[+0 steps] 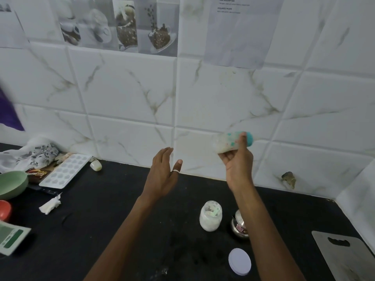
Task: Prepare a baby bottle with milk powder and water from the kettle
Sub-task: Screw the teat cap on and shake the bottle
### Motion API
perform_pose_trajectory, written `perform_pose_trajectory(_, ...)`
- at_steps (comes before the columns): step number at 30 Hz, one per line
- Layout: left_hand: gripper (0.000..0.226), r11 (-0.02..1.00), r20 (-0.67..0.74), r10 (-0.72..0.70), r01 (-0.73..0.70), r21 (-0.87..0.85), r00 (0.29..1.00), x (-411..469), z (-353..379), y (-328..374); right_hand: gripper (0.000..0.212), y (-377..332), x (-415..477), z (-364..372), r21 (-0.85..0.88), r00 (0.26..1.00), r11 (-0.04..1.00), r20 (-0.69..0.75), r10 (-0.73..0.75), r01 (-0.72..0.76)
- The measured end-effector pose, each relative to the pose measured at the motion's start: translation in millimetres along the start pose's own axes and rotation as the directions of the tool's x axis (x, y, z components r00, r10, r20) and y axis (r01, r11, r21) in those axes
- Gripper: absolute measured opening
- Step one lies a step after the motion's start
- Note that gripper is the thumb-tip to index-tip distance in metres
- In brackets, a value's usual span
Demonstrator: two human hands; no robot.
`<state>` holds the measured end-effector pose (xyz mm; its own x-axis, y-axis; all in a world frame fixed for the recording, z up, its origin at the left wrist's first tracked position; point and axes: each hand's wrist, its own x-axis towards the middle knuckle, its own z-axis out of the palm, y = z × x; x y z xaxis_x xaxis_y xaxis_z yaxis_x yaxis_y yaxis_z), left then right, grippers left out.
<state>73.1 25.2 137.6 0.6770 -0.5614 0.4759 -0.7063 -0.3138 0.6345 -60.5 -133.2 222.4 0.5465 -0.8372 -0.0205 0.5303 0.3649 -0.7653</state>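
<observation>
My right hand (238, 162) grips a baby bottle (227, 141) with a teal cap, held on its side above the black counter; it is blurred and holds whitish liquid. My left hand (163, 173) hovers open beside it, fingers spread, a ring on one finger, holding nothing. An open glass jar of white milk powder (210, 217) with a scoop inside stands on the counter below my right arm. Its pale round lid (239, 261) lies flat nearer to me. A small steel vessel (239, 225) stands just right of the jar, partly hidden by my right forearm.
At the left are a green bowl (12, 184), a white ice tray (66, 171), a patterned cloth (30, 154), a crumpled tissue (49, 205), a red object (5, 209) and a green-and-white packet (11, 237). A grey cutting board (345, 256) lies at the right. The tiled wall (182, 98) backs the counter.
</observation>
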Motion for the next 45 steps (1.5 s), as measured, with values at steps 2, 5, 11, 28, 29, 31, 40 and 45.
perform_pose_trajectory(2,0.058,1.000,0.001,-0.001,0.001,-0.002,1.000,0.3,0.2,-0.8,0.039,4.5,-4.0,1.5,-0.104,0.999,0.995,0.042,-0.006,0.010)
perform_pose_trajectory(5,0.057,1.000,0.018,0.011,-0.010,-0.008,1.000,3.0,1.3,-0.8,0.045,24.2,-19.5,0.6,-0.506,0.959,0.863,0.250,0.131,0.014)
perform_pose_trajectory(11,0.060,1.000,0.007,-0.016,0.016,-0.019,1.000,-0.5,1.0,3.1,0.039,4.2,-3.0,-5.6,0.002,0.997,0.998,0.056,0.057,-0.057)
perform_pose_trajectory(28,0.059,1.000,0.011,-0.018,0.018,-0.016,1.000,1.6,-1.8,3.4,0.043,7.5,-9.2,1.6,-0.122,0.997,0.992,0.067,0.027,-0.019)
perform_pose_trajectory(29,0.058,1.000,0.013,-0.004,0.004,-0.018,1.000,2.2,-1.8,4.5,0.044,14.7,-16.0,2.5,-0.298,0.987,0.954,0.144,0.070,-0.024)
perform_pose_trajectory(31,0.056,1.000,0.021,0.026,-0.025,-0.010,0.999,2.7,-1.6,6.7,0.049,23.3,-23.8,2.1,-0.523,0.958,0.852,0.252,0.139,0.014)
perform_pose_trajectory(40,0.058,1.000,0.004,-0.020,0.020,0.000,1.000,0.8,-5.4,2.2,0.042,0.3,-5.7,-2.2,-0.083,0.999,0.997,0.038,-0.005,0.008)
perform_pose_trajectory(45,0.057,1.000,0.032,0.011,-0.011,0.008,0.999,2.7,-0.6,8.5,0.064,19.0,-24.0,-6.1,-0.533,0.949,0.845,0.285,0.133,0.042)
